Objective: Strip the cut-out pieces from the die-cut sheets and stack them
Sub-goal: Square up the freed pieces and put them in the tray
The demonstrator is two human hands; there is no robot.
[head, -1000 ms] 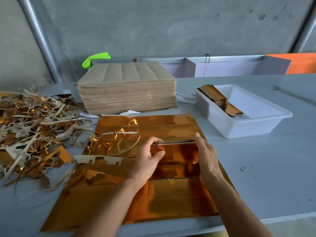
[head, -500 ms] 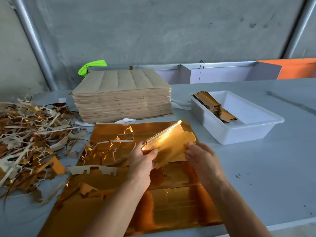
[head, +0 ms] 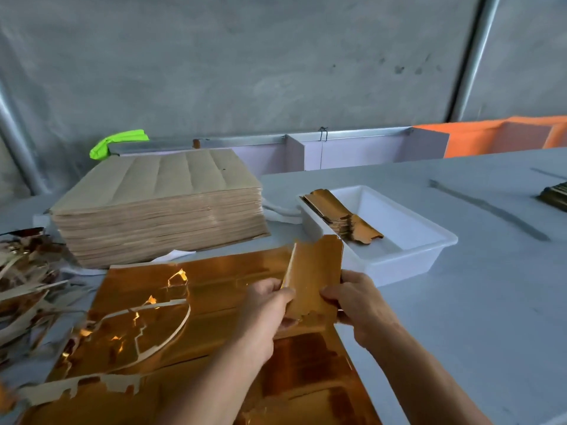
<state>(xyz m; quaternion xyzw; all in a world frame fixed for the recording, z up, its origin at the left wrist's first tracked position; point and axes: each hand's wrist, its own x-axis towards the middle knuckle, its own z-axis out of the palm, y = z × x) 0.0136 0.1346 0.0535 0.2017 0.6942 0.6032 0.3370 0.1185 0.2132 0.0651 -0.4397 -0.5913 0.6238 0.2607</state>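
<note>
A gold foil cut-out piece (head: 316, 277) is held upright at the centre of the frame, pinched along its left edge by the left hand (head: 267, 305) and gripped at its right edge by the right hand (head: 356, 302), above the gold die-cut sheet (head: 214, 317) spread on the grey worktop (head: 475, 302). Stripped pieces (head: 337, 214) are stacked in the white tray (head: 408, 256) at right of centre. A tall stack of brown sheets (head: 159, 207) is seen at upper left, and waste strips (head: 24, 289) are heaped at the left edge.

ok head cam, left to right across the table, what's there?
scrap pile → stack of uncut sheets → left hand → cut-out pieces held by both hands → right hand → white tray → dark stack at the right edge
</note>
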